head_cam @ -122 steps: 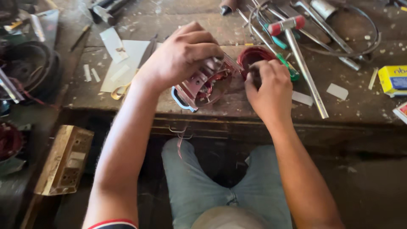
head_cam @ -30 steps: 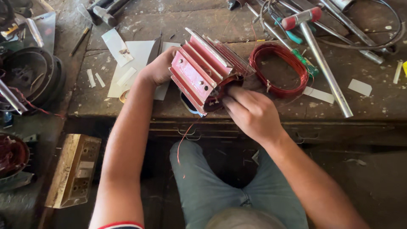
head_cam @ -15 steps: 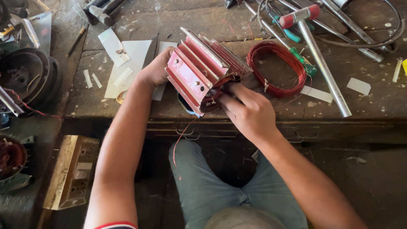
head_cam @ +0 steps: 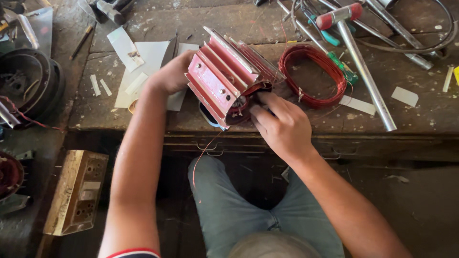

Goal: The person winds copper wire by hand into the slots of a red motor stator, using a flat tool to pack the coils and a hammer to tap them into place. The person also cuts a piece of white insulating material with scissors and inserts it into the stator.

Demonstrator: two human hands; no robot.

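A red finned motor housing [head_cam: 224,76] lies tilted on its side at the front edge of the worn workbench [head_cam: 143,114]. My left hand [head_cam: 169,74] grips its far left side and steadies it. My right hand [head_cam: 279,124] is at the housing's open end, its fingers pushed in among the copper windings there. A thin red wire [head_cam: 201,157] trails from the opening down over the bench edge toward my lap. A loose coil of red copper wire [head_cam: 313,76] lies on the bench just right of the housing.
White insulation paper pieces [head_cam: 138,62] lie left of the housing. A hammer with a red head and metal handle [head_cam: 358,62], steel rods and a cable lie at the right. Dark round motor parts [head_cam: 28,86] sit far left, a wooden block [head_cam: 76,191] on the floor.
Since four seconds ago the housing has been turned so its red fins face up. In the last second my right hand has stayed working at the open end; little else moved.
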